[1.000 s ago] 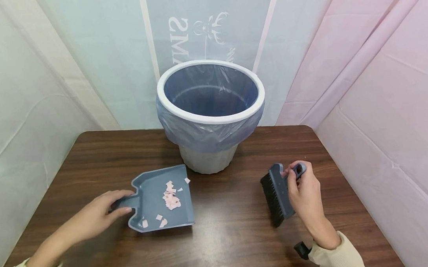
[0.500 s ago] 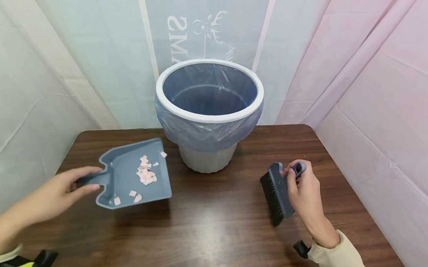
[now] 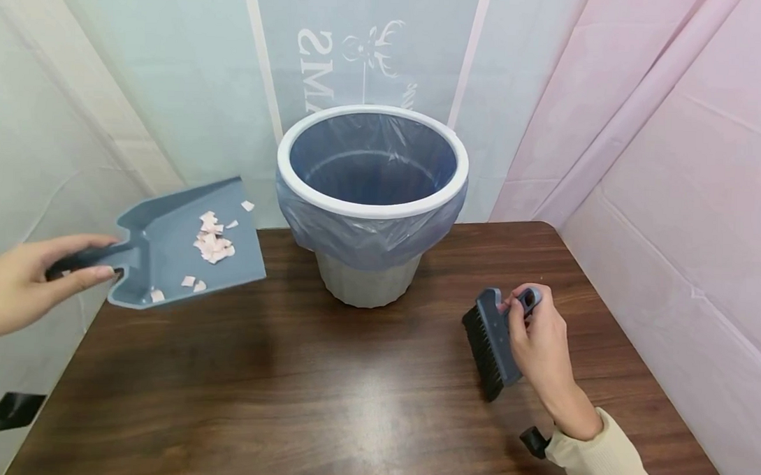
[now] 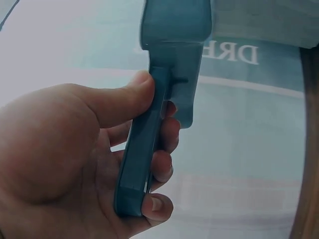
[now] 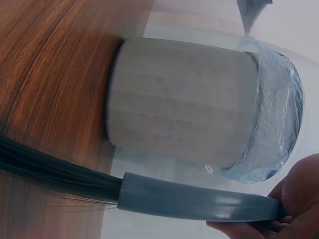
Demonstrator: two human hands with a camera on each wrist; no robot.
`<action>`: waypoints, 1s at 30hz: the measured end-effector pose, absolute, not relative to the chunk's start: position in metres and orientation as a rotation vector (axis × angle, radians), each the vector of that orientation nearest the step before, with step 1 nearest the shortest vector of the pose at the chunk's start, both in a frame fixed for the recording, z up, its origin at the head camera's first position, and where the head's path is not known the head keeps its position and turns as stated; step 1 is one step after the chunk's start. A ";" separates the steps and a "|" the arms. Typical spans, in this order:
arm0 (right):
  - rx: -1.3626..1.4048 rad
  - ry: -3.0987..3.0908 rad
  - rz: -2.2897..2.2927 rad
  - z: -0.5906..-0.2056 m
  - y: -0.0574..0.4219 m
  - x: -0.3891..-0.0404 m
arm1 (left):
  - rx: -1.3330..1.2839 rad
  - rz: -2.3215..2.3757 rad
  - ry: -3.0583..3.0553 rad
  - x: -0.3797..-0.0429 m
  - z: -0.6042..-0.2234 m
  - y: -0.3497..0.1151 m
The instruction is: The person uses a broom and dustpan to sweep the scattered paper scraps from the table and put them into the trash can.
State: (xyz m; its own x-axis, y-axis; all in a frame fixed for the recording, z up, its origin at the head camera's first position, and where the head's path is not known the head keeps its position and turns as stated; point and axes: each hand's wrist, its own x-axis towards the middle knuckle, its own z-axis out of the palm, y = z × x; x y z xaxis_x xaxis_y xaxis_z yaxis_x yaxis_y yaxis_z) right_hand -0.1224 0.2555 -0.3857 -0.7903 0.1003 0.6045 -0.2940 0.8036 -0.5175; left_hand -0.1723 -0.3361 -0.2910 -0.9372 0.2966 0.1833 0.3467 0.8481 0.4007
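Observation:
At the left of the head view, my left hand (image 3: 42, 274) grips the handle of a blue-grey dustpan (image 3: 173, 241), raised above the table. Small pale pink paper scraps (image 3: 213, 242) lie in its pan, most in one heap and a few apart. Fingers curl round the handle (image 4: 142, 149) in the left wrist view. On the right, my right hand (image 3: 540, 341) holds a matching hand brush (image 3: 503, 336) by its handle, black bristles angled down toward the table. Between the hands stands a bin (image 3: 369, 286) with a white rim and a translucent bag folded over its edge.
The brown wooden table (image 3: 349, 404) has its far edge just behind the bin. Pale fabric walls (image 3: 690, 206) enclose it left, right and back, with mirrored lettering and a deer's head printed on the back one. A black piece (image 3: 535, 442) sits by my right wrist.
My left hand has lifted the dustpan off the table and carried it up and to the left, scraps still in it. The right hand and brush have stayed nearly still.

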 end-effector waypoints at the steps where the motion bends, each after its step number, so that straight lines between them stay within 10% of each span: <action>1: 0.140 -2.354 0.813 -0.386 0.256 -0.122 | -0.497 -0.661 -2.888 -0.175 -0.289 -0.338; 30: 0.130 -2.354 0.814 -0.386 0.256 -0.123 | -0.569 -0.367 -2.928 -0.248 -0.175 -0.271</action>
State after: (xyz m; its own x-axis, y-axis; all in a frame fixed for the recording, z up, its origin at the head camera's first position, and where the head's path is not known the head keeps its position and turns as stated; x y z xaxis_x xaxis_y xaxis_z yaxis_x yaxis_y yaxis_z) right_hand -0.1227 0.2559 -0.3857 -0.7931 0.1082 0.5995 -0.2853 0.8035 -0.5225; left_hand -0.2476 -0.2713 -0.1746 -0.9194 0.3503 0.1785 0.3836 0.8991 0.2111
